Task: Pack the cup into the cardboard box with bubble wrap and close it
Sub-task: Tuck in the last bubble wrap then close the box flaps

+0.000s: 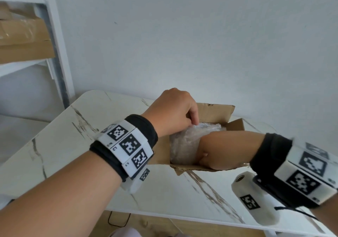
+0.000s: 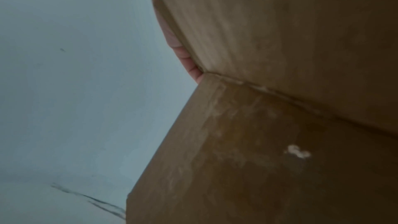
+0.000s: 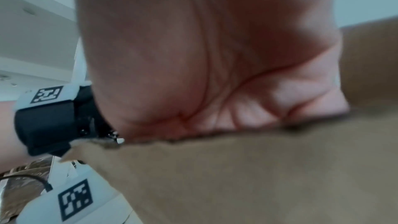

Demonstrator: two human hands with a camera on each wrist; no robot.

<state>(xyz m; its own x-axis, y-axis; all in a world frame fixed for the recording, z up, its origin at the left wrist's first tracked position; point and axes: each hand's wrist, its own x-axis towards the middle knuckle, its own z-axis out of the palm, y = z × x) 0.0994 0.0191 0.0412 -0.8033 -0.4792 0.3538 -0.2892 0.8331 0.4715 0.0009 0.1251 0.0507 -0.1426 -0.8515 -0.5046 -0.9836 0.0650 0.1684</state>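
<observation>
An open cardboard box (image 1: 215,111) stands on the marble table, its flaps up. Inside lies a bundle of bubble wrap (image 1: 184,145); the cup itself is not visible. My left hand (image 1: 175,110) curls over the box's left far corner, its thumb pointing down onto the wrap. In the left wrist view its fingers (image 2: 185,55) show behind the edge of the left flap (image 2: 258,23). My right hand (image 1: 219,149) reaches in from the right beside the bundle, its fingers hidden in the box. Its palm (image 3: 193,57) presses on the near wall's edge (image 3: 258,176).
The white marble table (image 1: 91,127) ends near me at its front edge (image 1: 182,216). A plain wall rises right behind the box. A white shelf with flat cardboard cartons (image 1: 22,41) stands at the far left. A dark cable lies on the floor below.
</observation>
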